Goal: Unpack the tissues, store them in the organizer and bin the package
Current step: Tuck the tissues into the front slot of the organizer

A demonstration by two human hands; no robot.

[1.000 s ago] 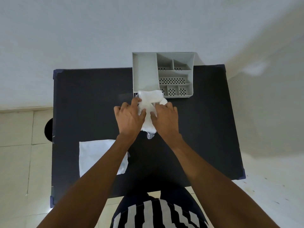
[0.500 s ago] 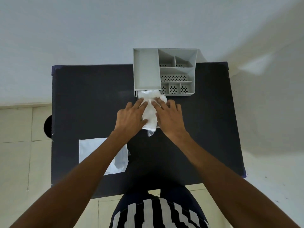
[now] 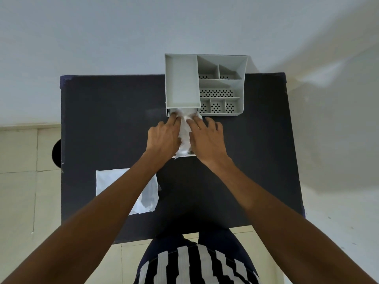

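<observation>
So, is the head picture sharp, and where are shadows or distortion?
Head view: mostly sharp; the tissues between the left hand and right hand are washed out, with slight blur at the fingertips; a soft shadow crosses the wall at right; the wide lens bends the table edges and organizer.

black rectangular desk (image 3: 114,124) | far edge: grey plastic compartment organizer (image 3: 182,83) | middle: white tissue wad (image 3: 184,130) | near-left: flat white plastic package (image 3: 108,181)
</observation>
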